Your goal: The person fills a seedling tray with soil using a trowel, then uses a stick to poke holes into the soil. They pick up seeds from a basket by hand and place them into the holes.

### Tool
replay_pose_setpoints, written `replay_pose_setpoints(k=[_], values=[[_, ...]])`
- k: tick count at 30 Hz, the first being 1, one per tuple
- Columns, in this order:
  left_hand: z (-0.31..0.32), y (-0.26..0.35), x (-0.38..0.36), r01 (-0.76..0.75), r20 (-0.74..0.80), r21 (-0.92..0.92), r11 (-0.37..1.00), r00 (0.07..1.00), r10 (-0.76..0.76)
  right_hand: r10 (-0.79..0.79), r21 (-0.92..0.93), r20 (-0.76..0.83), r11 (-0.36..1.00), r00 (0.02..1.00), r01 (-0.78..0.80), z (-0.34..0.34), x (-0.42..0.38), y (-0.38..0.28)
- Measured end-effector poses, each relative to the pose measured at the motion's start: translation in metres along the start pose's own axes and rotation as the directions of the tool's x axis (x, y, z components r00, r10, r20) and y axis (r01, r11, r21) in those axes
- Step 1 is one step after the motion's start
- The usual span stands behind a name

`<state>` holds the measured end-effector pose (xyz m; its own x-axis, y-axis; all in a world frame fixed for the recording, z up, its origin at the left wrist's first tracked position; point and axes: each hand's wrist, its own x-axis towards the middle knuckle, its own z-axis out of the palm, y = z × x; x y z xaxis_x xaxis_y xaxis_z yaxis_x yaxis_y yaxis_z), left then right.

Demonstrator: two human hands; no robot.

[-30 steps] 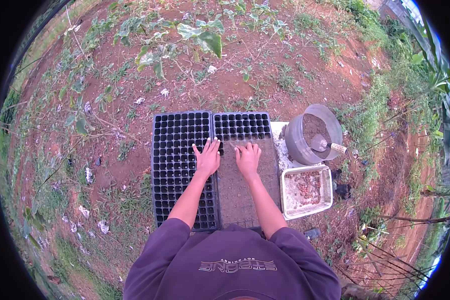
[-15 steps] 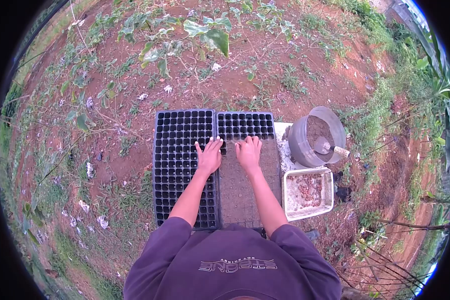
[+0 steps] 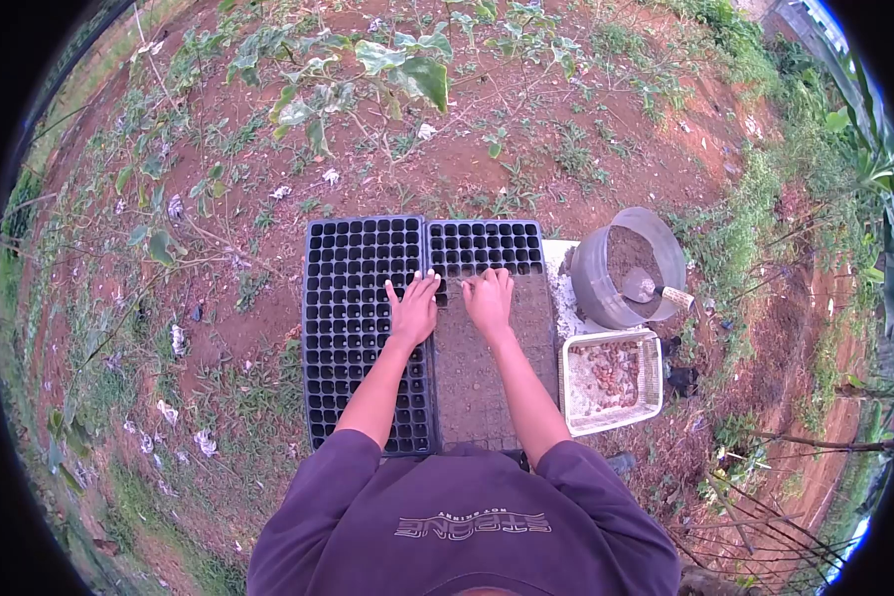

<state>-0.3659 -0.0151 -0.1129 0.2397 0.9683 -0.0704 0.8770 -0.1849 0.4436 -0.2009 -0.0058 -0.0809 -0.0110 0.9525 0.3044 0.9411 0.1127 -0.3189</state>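
Two black seedling trays lie side by side. The left seedling tray has hollow cells. Its neighbour, the right seedling tray, shows hollow cells at the far end and dark soil filling the rest. My left hand rests with fingers spread over the left tray's inner edge, fingertips near the seam. Over the far border of the soil is my right hand, its fingers bent and pressed together, touching the tray surface. Whatever those fingertips may pinch is hidden.
On the right stands a translucent round tub of soil, with a trowel in it. Nearer me is a cream plastic basket holding reddish bits. A leafy plant grows beyond the trays, and dry twigs stick up at lower right.
My right hand has shifted slightly left along the soil's far border, its fingers still bent. My left hand stays nearly in place. The whole view has drifted a little.
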Motion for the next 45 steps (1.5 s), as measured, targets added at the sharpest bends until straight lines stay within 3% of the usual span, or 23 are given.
replay_pose_setpoints(k=[5, 8, 32, 35, 45], values=[[0.001, 0.0, 0.0, -0.007, -0.004, -0.007, 1.0, 1.0, 0.007, 0.166, 0.263, 0.029, 0.95, 0.986, -0.167, 0.007, 0.003, -0.002], [0.002, -0.001, 0.0, -0.016, -0.007, -0.005, 1.0, 1.0, 0.016, 0.17, 0.325, -0.004, 0.932, 0.985, -0.16, 0.011, -0.001, 0.0], [0.005, -0.002, -0.001, -0.033, -0.049, 0.014, 0.999, 0.998, 0.034, 0.144, 0.362, -0.041, 0.925, 0.989, -0.12, -0.003, -0.006, -0.003], [0.006, -0.003, 0.0, -0.036, -0.05, 0.014, 0.999, 0.998, 0.037, 0.136, 0.321, 0.035, 0.937, 0.99, -0.14, -0.006, -0.005, -0.005], [0.004, 0.0, 0.0, -0.026, -0.047, 0.004, 1.0, 0.999, 0.027, 0.124, 0.324, 0.02, 0.938, 0.992, -0.123, -0.004, -0.007, -0.002]])
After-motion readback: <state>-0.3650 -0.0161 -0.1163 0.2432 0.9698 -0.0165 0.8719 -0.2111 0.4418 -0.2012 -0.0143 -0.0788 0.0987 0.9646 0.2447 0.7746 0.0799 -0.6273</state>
